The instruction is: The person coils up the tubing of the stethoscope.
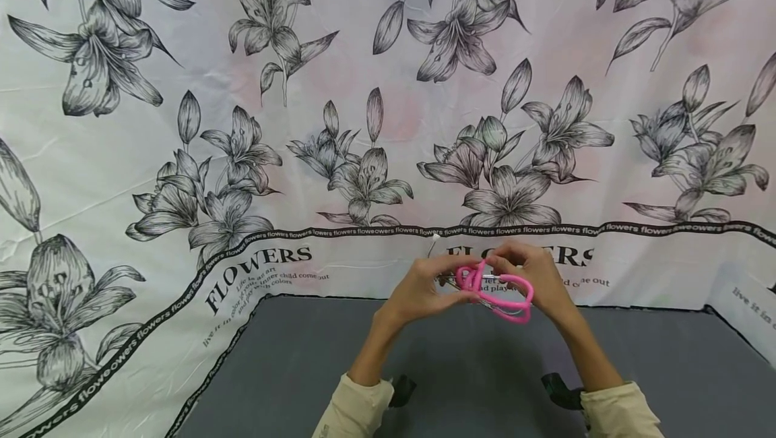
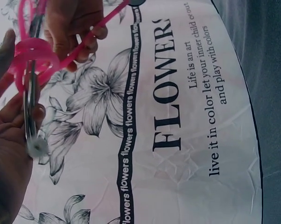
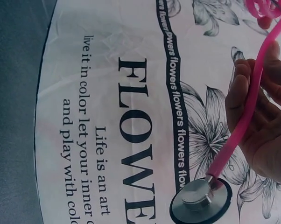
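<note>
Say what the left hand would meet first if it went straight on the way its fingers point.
Beyond the pink tubing it holds, the left hand would probably meet the right hand first; depth is unclear.

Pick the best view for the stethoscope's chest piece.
Right wrist: the stethoscope chest piece shows large and unobstructed at the end of the pink tubing, though the bottom frame edge clips it. Left wrist: only a dark sliver at the top edge. Head: can't make it out.

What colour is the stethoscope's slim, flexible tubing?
The slim, flexible stethoscope tubing is bright pink, showing best in the right wrist view.
</note>
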`<state>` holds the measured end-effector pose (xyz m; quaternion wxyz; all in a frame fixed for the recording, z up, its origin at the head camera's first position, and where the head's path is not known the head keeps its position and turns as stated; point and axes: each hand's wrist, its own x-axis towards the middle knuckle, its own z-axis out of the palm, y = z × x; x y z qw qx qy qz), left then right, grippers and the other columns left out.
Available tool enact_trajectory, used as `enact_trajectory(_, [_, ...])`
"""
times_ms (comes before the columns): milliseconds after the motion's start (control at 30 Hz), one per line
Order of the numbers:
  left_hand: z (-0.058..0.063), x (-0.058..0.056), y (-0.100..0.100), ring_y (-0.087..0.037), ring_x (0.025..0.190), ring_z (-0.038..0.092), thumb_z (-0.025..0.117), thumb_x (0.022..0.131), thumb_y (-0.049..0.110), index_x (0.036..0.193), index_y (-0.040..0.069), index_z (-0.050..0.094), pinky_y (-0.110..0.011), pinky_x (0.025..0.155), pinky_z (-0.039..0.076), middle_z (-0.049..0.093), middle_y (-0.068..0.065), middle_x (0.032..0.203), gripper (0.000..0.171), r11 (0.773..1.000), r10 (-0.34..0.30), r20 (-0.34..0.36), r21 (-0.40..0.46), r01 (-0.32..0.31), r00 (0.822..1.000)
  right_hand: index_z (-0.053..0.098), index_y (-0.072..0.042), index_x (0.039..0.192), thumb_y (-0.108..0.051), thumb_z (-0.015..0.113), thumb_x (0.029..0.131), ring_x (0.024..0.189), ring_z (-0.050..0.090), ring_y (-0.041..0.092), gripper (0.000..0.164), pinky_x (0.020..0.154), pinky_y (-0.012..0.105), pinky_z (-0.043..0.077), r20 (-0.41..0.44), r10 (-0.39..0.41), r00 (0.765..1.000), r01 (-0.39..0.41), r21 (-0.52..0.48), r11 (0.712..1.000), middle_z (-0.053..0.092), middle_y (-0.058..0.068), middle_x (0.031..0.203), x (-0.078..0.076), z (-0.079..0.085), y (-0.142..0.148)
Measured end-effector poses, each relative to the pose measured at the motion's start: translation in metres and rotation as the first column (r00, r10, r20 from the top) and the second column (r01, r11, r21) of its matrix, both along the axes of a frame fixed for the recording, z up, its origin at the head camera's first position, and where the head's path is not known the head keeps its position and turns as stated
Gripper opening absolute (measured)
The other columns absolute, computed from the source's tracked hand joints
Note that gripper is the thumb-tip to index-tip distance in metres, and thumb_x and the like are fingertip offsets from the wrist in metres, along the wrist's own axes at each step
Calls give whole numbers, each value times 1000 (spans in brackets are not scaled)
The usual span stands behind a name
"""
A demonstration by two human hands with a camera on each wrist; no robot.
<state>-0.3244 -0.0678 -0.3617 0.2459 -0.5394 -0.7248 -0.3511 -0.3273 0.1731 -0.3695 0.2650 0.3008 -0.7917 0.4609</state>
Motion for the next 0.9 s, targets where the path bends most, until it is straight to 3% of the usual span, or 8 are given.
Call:
enact_trajectory(133, [1,-2,1,-7,73,51,90,80,9,131,-1,69,-18,63,46,74,-7,96,56,1000,-10,-18,8,10,1000,75,-1,98,-5,66,102,63,67,11,11,56,25,56,-4,24,1000,-24,3,1000,74,17,82,-2,0,-2])
enact_trajectory(233, [1,-3,2,-10,75,56,90,80,9,128,-1,71,-17,64,47,75,-8,96,52,1000,0,-49,16,1,999,72,0,101,-6,65,102,63,67,12,10,57,26,56,19,49,999,-50,18,999,73,15,81,-3,-2,-3])
enact_trajectory(400, [0,-3,2,-14,84,67,88,83,11,125,0,74,-15,75,53,77,-10,104,45,997,66,-108,42,-62,992,65,4,104,1,65,100,71,68,9,6,63,27,58,52,114,992,-114,-7,993,71,19,87,-3,-6,-5])
enact_trajectory(533, [-1,-2,0,-16,94,71,87,85,11,122,1,74,-18,83,56,78,-11,109,41,988,132,-126,101,-120,983,63,9,106,4,63,99,68,65,2,8,59,25,58,49,133,990,-134,5,991,69,21,91,-2,-8,-10])
enact_trajectory(633, [-1,-1,-1,-15,88,67,86,86,12,122,3,74,-19,74,55,77,-11,111,40,972,194,-127,159,-173,973,60,12,112,5,65,98,64,66,4,16,58,27,59,110,179,978,-184,32,982,70,23,89,-1,-8,-14])
enact_trajectory(800, [-1,0,-2,-10,71,52,84,89,15,122,4,74,-17,61,45,77,-11,111,36,922,316,-82,262,-285,945,56,7,120,-2,70,98,68,72,11,28,64,33,62,249,257,934,-291,109,950,75,18,83,-3,-8,-20])
enact_trajectory(900, [0,0,-2,-11,70,53,83,90,17,120,2,75,-14,61,40,77,-12,109,35,889,374,-46,304,-344,926,54,8,127,-4,70,98,72,74,11,34,67,31,62,260,297,919,-345,167,923,76,18,86,-2,-9,-22])
